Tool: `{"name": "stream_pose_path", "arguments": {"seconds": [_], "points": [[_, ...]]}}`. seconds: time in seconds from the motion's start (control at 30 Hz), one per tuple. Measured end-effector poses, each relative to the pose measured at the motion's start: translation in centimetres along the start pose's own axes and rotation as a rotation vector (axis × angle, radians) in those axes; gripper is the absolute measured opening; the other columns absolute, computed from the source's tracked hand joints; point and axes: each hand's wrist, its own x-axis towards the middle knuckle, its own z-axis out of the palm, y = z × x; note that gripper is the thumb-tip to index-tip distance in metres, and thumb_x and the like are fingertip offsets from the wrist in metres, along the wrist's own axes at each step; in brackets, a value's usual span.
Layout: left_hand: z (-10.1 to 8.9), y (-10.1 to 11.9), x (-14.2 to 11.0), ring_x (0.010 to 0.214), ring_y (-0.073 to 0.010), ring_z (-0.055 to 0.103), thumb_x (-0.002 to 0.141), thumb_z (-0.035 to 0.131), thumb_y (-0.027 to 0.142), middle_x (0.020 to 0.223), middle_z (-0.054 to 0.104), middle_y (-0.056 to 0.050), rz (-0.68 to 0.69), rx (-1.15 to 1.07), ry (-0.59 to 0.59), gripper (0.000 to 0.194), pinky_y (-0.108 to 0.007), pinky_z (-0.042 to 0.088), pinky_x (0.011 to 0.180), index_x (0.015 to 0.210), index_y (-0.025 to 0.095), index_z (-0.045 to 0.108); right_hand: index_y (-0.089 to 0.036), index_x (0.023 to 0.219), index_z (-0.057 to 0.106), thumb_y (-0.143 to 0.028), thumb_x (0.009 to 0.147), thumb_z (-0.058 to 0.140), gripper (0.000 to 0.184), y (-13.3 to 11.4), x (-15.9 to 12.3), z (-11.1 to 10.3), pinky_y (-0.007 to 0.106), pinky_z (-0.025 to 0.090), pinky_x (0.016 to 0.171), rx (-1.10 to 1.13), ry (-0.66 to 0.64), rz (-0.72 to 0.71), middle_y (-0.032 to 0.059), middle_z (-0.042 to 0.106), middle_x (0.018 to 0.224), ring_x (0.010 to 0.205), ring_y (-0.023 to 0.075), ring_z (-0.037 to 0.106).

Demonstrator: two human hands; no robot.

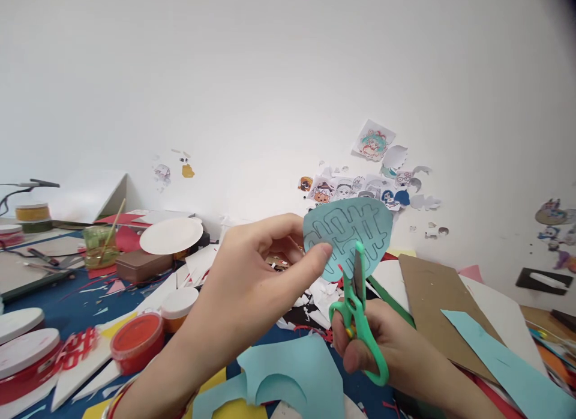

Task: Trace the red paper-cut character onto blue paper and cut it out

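Observation:
A roundish teal paper cutout [360,218] with a dark outlined pattern drawn on it is raised in front of me. My left hand [270,269] pinches its left edge between thumb and fingers. Green-handled scissors [362,317] are gripped in my right hand [378,341], with fingers through the loops. The scissor blades point up and are parted, with the lower part of the cutout at them; whether they touch the paper I cannot tell. Below both hands lies a light blue paper sheet [310,365] with curved pieces cut out of it.
Paint tubs [137,341] stand at left beside red-painted strips. Behind them are a white paper plate [171,235], a brown box [144,264] and a green glass [99,248] holding a stick. Brown cardboard [443,305] and a blue paper strip [508,359] lie at right. Small drawings [373,141] hang on the wall.

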Motion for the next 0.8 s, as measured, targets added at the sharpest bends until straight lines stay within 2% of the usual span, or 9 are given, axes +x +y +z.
{"name": "stream_pose_path", "arguments": {"seconds": [0.2,0.37,0.8], "points": [[-0.05,0.08,-0.1,0.041,-0.0018,0.039,0.076,0.061,0.018,0.047,0.045,0.009,0.006,-0.031,0.018,0.024,-0.009,0.032,0.035,0.056,0.017,0.05,-0.016,0.056,0.047,-0.026,0.065,0.068,0.025,0.12,-0.12,0.03,0.022,0.024,0.049,0.001,-0.004,0.006,-0.0056,0.041,0.055,0.054,0.0083,0.033],[-0.14,0.25,-0.2,0.042,-0.0028,0.041,0.075,0.064,0.02,0.048,0.047,0.008,-0.013,-0.041,0.049,0.014,-0.011,0.033,0.035,0.063,0.018,0.056,-0.016,0.055,0.045,-0.029,0.066,0.07,0.03,0.03,-0.07,0.11,0.022,0.023,0.048,0.002,-0.018,0.013,-0.0065,0.039,0.053,0.053,0.0075,0.032],[-0.07,0.29,-0.13,0.045,-0.0052,0.048,0.075,0.064,0.023,0.055,0.058,0.005,-0.053,-0.043,0.049,0.008,-0.013,0.035,0.035,0.07,0.018,0.062,-0.016,0.055,0.043,-0.04,0.067,0.072,0.039,0.2,-0.17,0.03,0.023,0.02,0.048,-0.062,-0.022,-0.008,-0.0067,0.036,0.053,0.053,0.0074,0.029]]}}
